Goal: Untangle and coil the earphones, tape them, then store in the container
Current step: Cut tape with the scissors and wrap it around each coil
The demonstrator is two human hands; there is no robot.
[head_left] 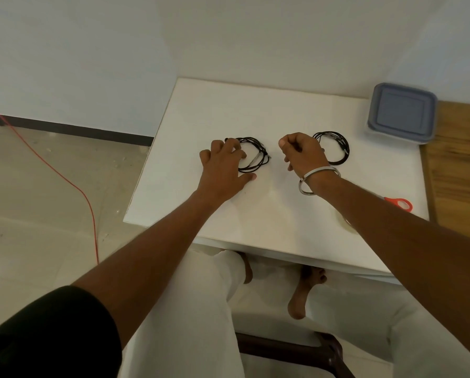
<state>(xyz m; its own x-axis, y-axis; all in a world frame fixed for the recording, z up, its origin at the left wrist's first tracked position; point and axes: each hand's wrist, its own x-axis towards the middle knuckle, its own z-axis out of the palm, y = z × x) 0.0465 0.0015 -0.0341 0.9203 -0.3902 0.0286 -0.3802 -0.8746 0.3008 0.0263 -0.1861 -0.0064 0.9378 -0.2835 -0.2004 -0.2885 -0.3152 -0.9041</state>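
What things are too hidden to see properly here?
Head view only:
- Orange-handled scissors: blades hidden behind the right forearm.
- Clear tape roll: mostly under that forearm.
- Grey-lidded plastic container: lid on, inside unseen.
- Right coil of black earphones: partly behind the right hand; whether it holds anything, unclear.

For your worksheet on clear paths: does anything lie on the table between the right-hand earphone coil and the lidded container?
Nothing visible does. Bare white table separates the right coil from the container, but its blue lid is still on.

Two earphone coils (255, 155) (337, 148); one container (402, 113); one scissors (398, 203)
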